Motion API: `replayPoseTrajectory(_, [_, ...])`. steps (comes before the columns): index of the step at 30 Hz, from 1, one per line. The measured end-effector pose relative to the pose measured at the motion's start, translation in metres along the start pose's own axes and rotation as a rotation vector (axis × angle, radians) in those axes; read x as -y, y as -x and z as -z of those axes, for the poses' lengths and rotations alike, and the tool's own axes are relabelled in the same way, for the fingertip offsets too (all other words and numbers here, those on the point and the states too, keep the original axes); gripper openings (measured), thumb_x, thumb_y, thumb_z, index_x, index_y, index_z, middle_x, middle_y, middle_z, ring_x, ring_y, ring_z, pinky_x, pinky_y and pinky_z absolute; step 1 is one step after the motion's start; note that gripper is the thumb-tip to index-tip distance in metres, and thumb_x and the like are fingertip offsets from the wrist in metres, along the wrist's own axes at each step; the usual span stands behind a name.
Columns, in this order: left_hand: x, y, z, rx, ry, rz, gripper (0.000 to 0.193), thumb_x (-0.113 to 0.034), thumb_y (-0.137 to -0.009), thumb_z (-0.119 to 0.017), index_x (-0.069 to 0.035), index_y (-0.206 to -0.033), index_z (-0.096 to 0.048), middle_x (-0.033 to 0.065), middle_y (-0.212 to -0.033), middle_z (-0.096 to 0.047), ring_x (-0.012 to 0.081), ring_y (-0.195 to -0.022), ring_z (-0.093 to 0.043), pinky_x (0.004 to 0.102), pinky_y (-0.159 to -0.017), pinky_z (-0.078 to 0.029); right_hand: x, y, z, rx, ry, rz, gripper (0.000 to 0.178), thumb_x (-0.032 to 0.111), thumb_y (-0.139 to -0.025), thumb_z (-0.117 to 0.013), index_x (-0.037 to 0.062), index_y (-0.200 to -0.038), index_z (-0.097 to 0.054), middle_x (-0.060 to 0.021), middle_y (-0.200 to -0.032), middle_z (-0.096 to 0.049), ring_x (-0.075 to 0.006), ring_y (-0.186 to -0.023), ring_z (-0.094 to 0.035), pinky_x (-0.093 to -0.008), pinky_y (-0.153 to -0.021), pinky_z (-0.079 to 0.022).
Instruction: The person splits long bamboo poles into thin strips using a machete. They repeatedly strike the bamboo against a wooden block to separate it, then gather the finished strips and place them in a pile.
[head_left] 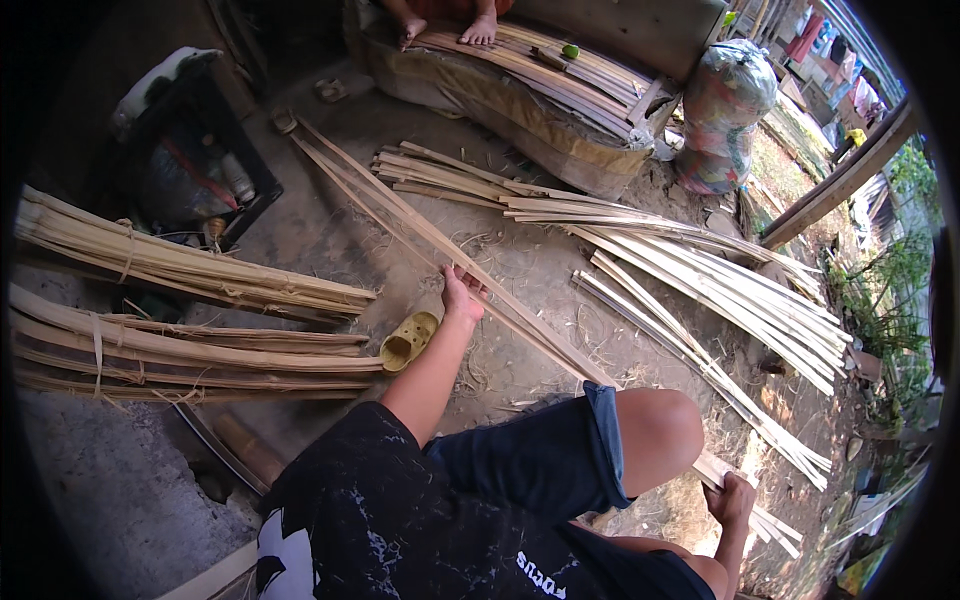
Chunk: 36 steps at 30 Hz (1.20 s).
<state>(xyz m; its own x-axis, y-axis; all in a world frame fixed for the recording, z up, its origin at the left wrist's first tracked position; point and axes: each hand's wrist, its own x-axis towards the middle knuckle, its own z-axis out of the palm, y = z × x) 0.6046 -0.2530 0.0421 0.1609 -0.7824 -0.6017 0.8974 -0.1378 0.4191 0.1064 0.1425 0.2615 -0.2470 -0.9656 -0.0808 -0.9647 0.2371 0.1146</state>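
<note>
Above the shaving-littered floor (310, 232), long wooden strips (540, 330) slant past the raised knee (660, 430). Left hand (462, 292): half-curled against them; cannot tell whether gripping. Right hand (734, 500): fingers wrapped round their lower part. Tied bundles (200, 345) at left; padded bench (500, 128) beyond, stuffed sack (722, 120) beside it.

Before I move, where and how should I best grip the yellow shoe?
Probably take the yellow shoe by the rim of its opening, from above: the opening shows uncovered, leaving an edge to pinch. Sideways looks harder: in view, the left forearm passes on its right and the lower wood bundle ends close on its left.
</note>
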Motion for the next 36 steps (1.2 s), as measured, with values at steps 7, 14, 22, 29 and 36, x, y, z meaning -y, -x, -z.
replayPoseTrajectory(7, [0.009, 0.022, -0.01, 0.131, 0.017, -0.041, 0.056, -0.065, -0.099, -0.033, -0.013, -0.1, -0.052, 0.0027, -0.082, -0.051, 0.0199, -0.075, -0.052, 0.0392, -0.076, -0.048, 0.0, 0.01, 0.012, 0.277, 0.028, -0.073, 0.045, 0.045, -0.071, -0.08, 0.0038, -0.069, -0.061, -0.0183, -0.066, -0.065, -0.0389, -0.068, -0.065, -0.0456, -0.065, -0.053])
replayPoseTrajectory(14, [-0.004, 0.059, -0.04, 0.203, 0.251, 0.076, 0.064, -0.066, -0.099, -0.026, -0.008, -0.101, -0.052, 0.0082, -0.09, -0.062, 0.0201, -0.076, -0.058, 0.0344, -0.071, -0.051, -0.033, 0.016, -0.02, 0.192, -0.044, -0.094, 0.043, 0.038, -0.07, -0.081, 0.0011, -0.072, -0.059, -0.0202, -0.07, -0.064, -0.0413, -0.072, -0.064, -0.0468, -0.064, -0.051])
replayPoseTrajectory(22, [-0.006, 0.076, -0.073, 0.064, 0.198, -0.144, 0.04, -0.042, -0.104, -0.041, -0.006, -0.122, -0.045, 0.0105, -0.107, -0.055, 0.023, -0.093, -0.062, 0.0392, -0.084, -0.058, -0.037, 0.008, -0.002, 0.02, -0.061, -0.131, 0.046, 0.038, -0.067, -0.084, 0.0006, -0.071, -0.057, -0.0219, -0.068, -0.062, -0.0421, -0.067, -0.062, -0.0476, -0.062, -0.049])
replayPoseTrajectory(29, [0.002, 0.102, -0.097, 0.05, 0.178, -0.224, 0.025, -0.03, -0.103, -0.051, -0.008, -0.112, -0.049, 0.0084, -0.1, -0.055, 0.0227, -0.089, -0.064, 0.0395, -0.079, -0.06, 0.039, -0.053, 0.126, 0.287, -0.232, -0.072, 0.074, 0.053, -0.08, -0.074, 0.006, -0.134, -0.054, -0.0236, -0.126, -0.061, -0.0416, -0.115, -0.058, -0.0498, -0.101, -0.043])
replayPoseTrajectory(36, [0.012, 0.122, -0.114, 0.087, 0.178, -0.093, 0.028, -0.035, -0.106, -0.041, -0.008, -0.102, -0.049, 0.0019, -0.081, -0.051, 0.0149, -0.067, -0.052, 0.0333, -0.065, -0.051, 0.124, -0.111, 0.094, 0.325, -0.368, 0.326, 0.05, 0.031, -0.088, -0.065, 0.0108, -0.132, -0.056, -0.0189, -0.126, -0.061, -0.0411, -0.111, -0.058, -0.0452, -0.095, -0.048])
